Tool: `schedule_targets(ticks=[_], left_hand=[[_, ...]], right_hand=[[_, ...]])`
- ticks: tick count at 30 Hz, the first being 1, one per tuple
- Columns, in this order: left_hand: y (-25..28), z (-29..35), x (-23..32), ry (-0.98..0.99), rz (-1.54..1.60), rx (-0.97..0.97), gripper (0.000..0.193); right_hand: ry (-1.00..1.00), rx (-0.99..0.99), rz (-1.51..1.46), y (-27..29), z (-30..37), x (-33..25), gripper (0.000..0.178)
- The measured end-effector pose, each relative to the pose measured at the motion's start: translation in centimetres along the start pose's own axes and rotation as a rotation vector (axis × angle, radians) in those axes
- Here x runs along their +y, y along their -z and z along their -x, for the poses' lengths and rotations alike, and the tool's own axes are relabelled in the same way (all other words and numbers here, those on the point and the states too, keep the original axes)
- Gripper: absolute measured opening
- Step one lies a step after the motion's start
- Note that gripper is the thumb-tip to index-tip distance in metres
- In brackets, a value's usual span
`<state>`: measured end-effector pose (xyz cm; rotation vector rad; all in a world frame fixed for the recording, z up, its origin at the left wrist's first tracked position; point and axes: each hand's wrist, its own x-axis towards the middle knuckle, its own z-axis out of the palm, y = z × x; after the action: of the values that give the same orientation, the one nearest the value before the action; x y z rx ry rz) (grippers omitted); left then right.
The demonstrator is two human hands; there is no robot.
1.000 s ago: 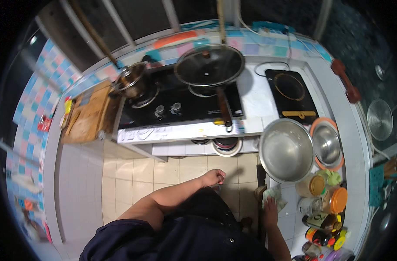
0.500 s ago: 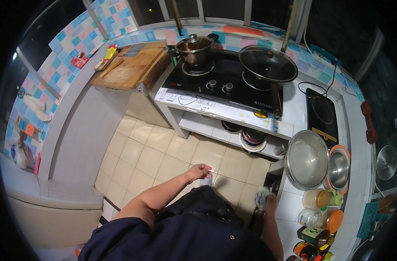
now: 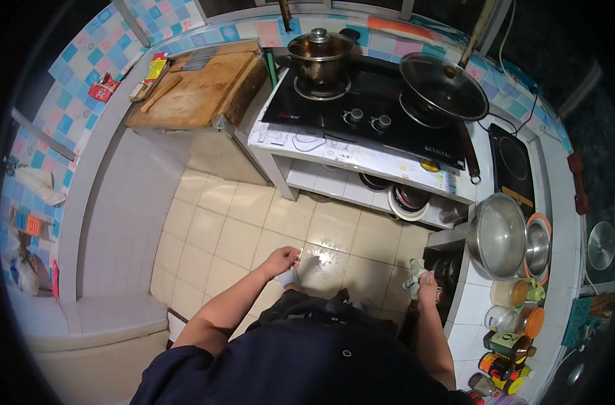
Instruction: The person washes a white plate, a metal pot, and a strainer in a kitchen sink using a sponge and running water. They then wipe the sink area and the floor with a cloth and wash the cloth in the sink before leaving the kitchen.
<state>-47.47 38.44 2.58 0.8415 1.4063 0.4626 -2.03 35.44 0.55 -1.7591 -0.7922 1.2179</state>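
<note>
My right hand (image 3: pixel 427 287) is closed around a crumpled whitish-green cloth (image 3: pixel 414 275), held over the floor just left of the right-hand counter. My left hand (image 3: pixel 280 260) hovers above the floor in front of my body. Its fingers are curled together, and I cannot make out whether anything small is between them. Below and ahead of it, a wet, shiny patch (image 3: pixel 324 260) shows on the beige floor tiles (image 3: pixel 280 223).
Ahead stands a black stove (image 3: pixel 361 111) with a lidded pot (image 3: pixel 319 61) and a covered pan (image 3: pixel 444 88). A wooden cutting board (image 3: pixel 192 91) lies to its left. The right counter carries a steel basin (image 3: pixel 497 236), a smaller bowl (image 3: pixel 537 250) and several jars and bottles (image 3: pixel 510 344).
The view has shifted, so the room appears farther right and slightly higher. My left hand has moved left, away from the wet patch. The cloth in my right hand has come forward.
</note>
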Motion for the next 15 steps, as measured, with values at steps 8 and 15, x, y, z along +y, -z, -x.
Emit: schedule_targets(ticks=[8,15], left_hand=[[15.0,-0.1,-4.4,0.158,0.075,0.098,0.022],[22.3,-1.4,-0.2,0.074,0.058,0.086,0.022]], right_hand=[[-0.099,0.058,-0.084,-16.8,1.6,-3.0,0.023],[0.208,0.179,0.072,-24.2,-4.2,-7.9,0.024]])
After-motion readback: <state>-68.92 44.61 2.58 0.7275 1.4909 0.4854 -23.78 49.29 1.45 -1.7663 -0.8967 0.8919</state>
